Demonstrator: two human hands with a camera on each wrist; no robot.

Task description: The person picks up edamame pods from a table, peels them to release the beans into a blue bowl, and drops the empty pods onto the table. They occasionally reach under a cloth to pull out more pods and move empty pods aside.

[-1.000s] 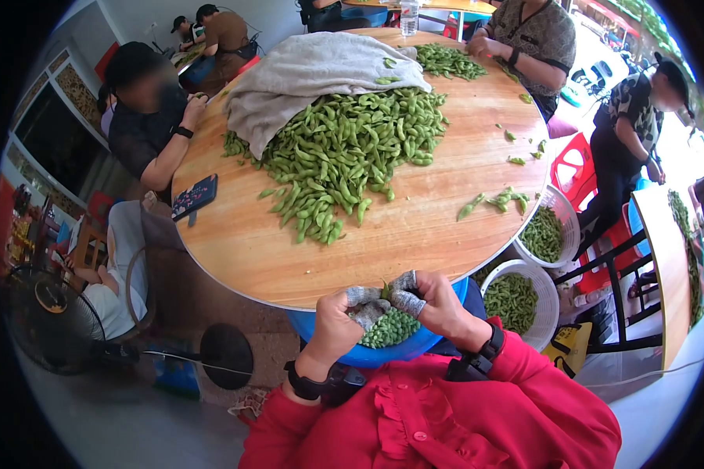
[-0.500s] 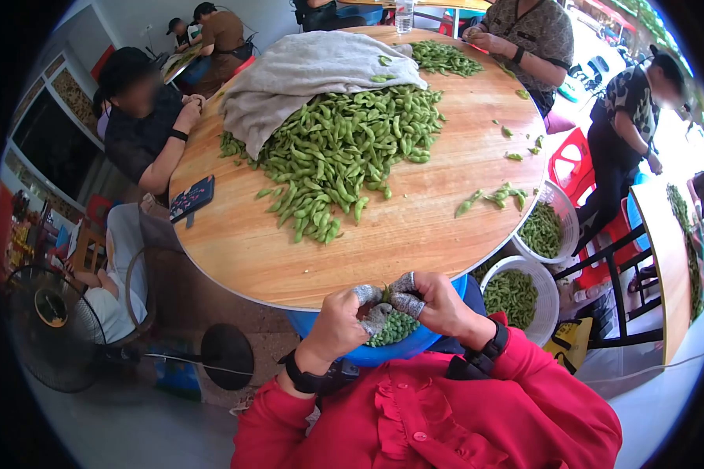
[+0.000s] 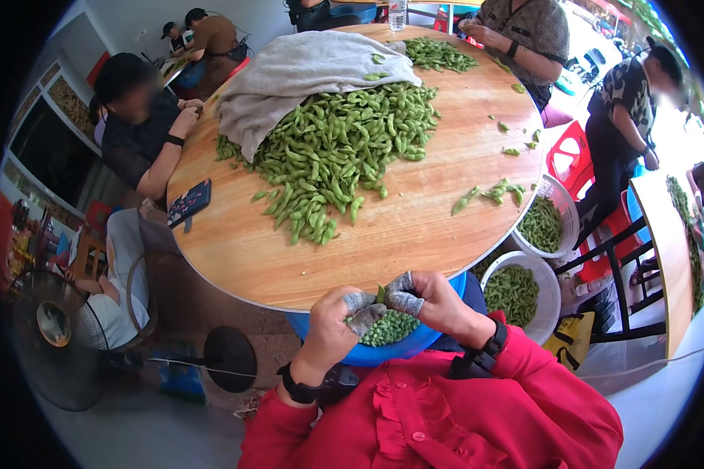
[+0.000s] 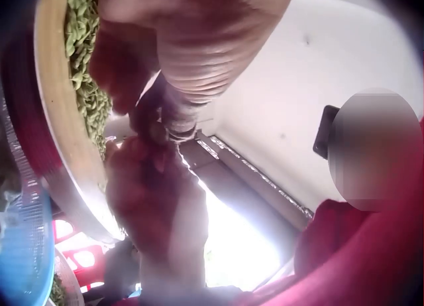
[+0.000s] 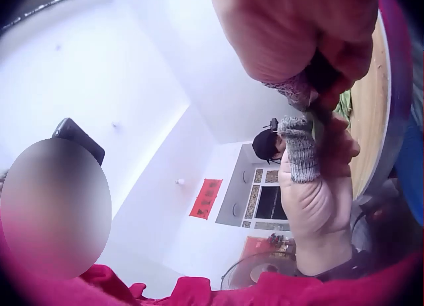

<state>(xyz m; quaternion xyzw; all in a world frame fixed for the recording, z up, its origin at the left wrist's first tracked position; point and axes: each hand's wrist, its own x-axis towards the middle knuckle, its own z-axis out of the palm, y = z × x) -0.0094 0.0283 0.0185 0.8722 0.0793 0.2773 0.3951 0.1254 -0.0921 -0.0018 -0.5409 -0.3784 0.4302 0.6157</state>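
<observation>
Just in front of the table edge, my left hand [image 3: 330, 322] and right hand [image 3: 440, 306] meet at their fingertips. Grey knitted covers sit on the thumbs and forefingers, such as this cover [image 5: 303, 153] on the left hand. Between the fingertips is a green soybean pod [image 3: 381, 295], pinched from both sides and mostly hidden by the fingers. Below them is a blue basin [image 3: 360, 358] holding shelled green beans [image 3: 391, 328]. Both wrist views show the hands together, dark and blurred where the fingers meet.
A big pile of pods [image 3: 344, 148], partly under a grey cloth [image 3: 289, 78], covers much of the round wooden table [image 3: 414, 234]. Loose pods [image 3: 493, 193] lie at its right. White baskets [image 3: 551, 301] of pods stand on the floor. A fan [image 3: 55, 324] is at left; people sit around.
My hands stay over the basin, and the fingertips have parted slightly, with more of the pod showing upright between them. The head view has shifted a little.
</observation>
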